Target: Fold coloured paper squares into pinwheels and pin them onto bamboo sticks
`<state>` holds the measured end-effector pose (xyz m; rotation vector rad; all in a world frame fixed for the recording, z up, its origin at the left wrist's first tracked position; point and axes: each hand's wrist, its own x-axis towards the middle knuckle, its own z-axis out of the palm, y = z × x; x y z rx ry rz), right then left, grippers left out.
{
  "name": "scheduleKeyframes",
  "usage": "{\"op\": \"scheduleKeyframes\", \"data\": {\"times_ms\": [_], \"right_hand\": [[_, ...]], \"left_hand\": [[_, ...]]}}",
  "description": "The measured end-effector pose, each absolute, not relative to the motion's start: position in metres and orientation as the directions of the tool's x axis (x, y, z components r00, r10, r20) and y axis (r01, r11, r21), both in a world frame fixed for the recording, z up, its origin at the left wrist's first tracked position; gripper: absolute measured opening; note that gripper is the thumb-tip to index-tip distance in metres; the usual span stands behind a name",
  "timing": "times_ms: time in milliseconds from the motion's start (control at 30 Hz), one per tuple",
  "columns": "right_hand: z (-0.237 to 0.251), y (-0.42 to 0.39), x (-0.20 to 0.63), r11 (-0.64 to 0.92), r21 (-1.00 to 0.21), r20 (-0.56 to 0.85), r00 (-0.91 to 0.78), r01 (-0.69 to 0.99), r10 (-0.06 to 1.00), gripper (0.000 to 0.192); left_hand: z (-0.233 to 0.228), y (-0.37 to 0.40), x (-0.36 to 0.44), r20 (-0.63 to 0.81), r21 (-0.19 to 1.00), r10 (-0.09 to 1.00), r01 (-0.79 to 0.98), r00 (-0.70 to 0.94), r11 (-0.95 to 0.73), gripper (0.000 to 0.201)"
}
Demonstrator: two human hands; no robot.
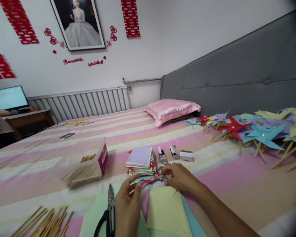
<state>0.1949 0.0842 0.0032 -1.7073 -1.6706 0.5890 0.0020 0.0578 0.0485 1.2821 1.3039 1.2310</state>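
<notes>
My left hand (128, 205) hovers over the green paper, fingers curved and apart, with nothing visible in it. Just left of it lie open scissors (110, 207) with dark handles. My right hand (179, 177) reaches into a small heap of shiny silver pieces (161, 178), its thumb and forefinger apart; whether it touches one is hard to tell. Beside the heap rises a stack of coloured paper squares (139, 157), lilac on top. Pale yellow paper (166, 209) is spread below my right wrist, over blue and green sheets (96, 210).
Three small boxes (186, 156) stand behind the silver pieces. A clear plastic tub (103, 158) holds thin sticks, and more wooden sticks (48, 222) lie front left. Finished paper pinwheels (262, 134) crowd the right side. A pink pillow (172, 108) rests by the grey headboard (227, 72).
</notes>
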Motion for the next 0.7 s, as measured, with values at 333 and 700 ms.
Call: {"op": "scheduleKeyframes", "data": {"times_ms": [333,700], "right_hand": [[0.005,0.082,0.187,0.051,-0.659,0.104,0.024,0.75,0.994,0.017],[0.029,0.071,0.186,-0.035,-0.557,0.088,0.1,0.83,0.991,0.014]], "left_hand": [[0.047,0.058,0.002,0.054,0.973,0.998,0.227,-0.037,-0.044,0.045],[0.033,0.06,0.001,0.187,0.928,0.982,0.326,0.014,-0.181,0.031]]}}
